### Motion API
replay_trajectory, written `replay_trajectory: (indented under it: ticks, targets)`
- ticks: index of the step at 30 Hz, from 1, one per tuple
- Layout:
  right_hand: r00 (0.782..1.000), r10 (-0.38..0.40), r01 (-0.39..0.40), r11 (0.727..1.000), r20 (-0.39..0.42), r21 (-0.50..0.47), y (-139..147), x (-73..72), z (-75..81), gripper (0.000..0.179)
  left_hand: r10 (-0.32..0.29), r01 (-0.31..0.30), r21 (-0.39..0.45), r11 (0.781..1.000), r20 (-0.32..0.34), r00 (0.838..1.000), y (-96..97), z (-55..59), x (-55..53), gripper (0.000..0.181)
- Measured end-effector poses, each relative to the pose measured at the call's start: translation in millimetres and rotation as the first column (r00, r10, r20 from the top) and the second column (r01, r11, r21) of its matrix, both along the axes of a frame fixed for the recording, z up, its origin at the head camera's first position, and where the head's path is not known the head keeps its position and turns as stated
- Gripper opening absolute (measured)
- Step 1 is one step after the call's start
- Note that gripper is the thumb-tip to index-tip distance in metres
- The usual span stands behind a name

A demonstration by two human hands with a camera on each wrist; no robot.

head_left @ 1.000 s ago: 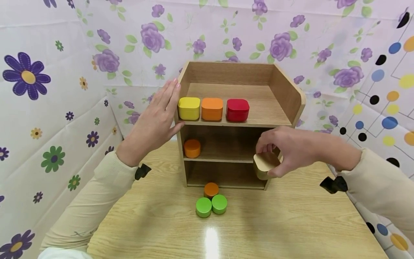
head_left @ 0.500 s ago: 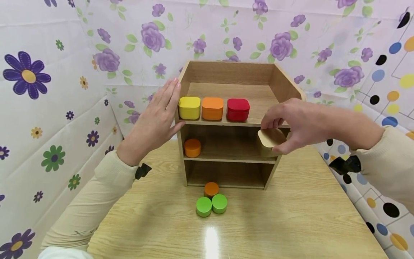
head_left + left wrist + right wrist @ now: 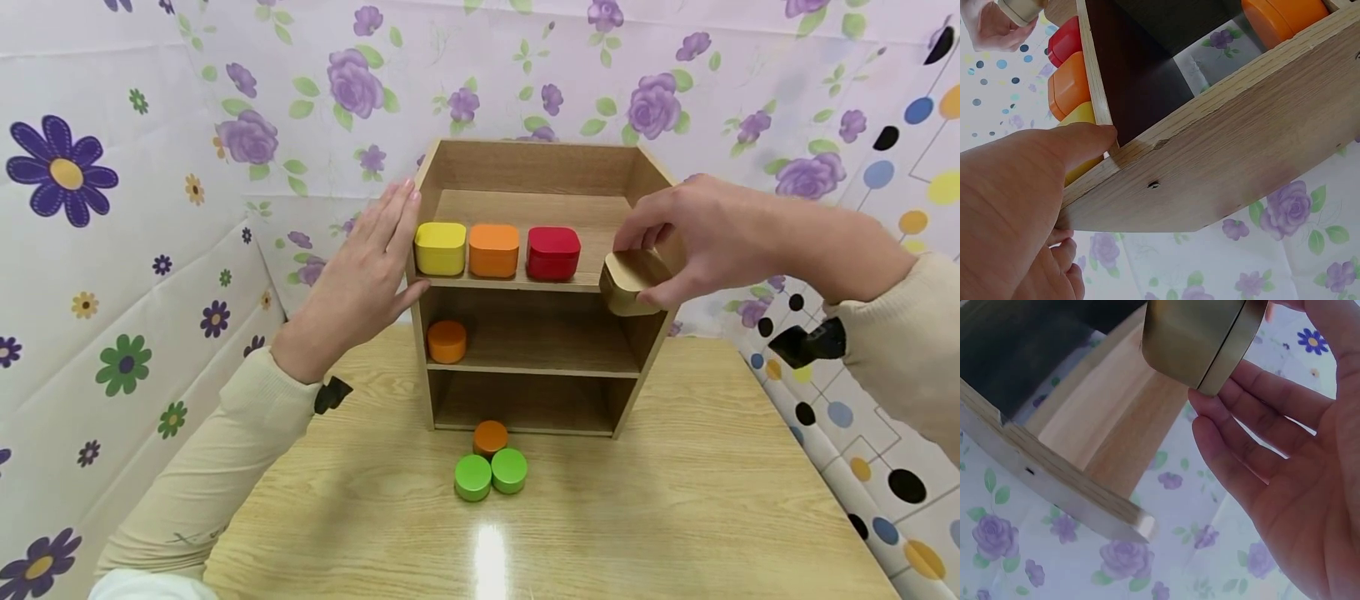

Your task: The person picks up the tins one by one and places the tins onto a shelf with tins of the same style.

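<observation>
One sleeve (image 3: 213,475) looks X-marked; right hand (image 3: 708,237) grips box (image 3: 626,279).

I note a wood-grain table (image 3: 337,517); behind it, rose-print cloth (image 3: 510,42); left, flower-print cloth (image 3: 135,283); right, dotted cloth (image 3: 915,158); glare (image 3: 491,558) on its top.

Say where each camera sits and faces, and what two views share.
Head: worn on the head, facing forward and down at the wooden shelf; left hand, right hand and both sleeves show.
Left wrist: on that wrist, facing the shelf's left side; left hand large at lower left, right hand small at top left.
Right wrist: on that wrist, facing the gold box and the shelf's right side; only the right hand shows.
Shared: head and right wrist both show the gold box.
</observation>
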State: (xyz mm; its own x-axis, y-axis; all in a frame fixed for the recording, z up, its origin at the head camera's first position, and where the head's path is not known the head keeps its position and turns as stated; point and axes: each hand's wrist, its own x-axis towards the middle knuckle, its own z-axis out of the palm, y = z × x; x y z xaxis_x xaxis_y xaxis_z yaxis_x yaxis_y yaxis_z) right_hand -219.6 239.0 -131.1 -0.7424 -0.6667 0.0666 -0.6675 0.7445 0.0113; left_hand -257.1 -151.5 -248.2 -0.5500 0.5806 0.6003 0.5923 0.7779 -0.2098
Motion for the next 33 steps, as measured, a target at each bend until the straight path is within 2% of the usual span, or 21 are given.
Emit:
replay_trajectory:
  ticks: [14,26,33]
  targets:
    - [0.996,-0.069,0.069,0.998,-0.056,-0.005,6,-23.5,7.1,0.050,0.000,0.000,0.001,1.000,-0.002,1.000,-0.1,-0.1,-0.1,0.106]
    - [0.994,-0.111,0.110,0.993,-0.013,-0.045,7,-43.9,-8.2,0.045,0.002,-0.002,-0.008,1.000,0.006,1.000,-0.4,-0.9,-0.1,0.105]
    - [0.992,-0.130,0.130,0.991,0.005,-0.038,6,-50.6,-11.6,0.046,0.003,-0.003,-0.007,1.000,-0.001,1.000,-1.7,-0.5,-0.6,0.106]
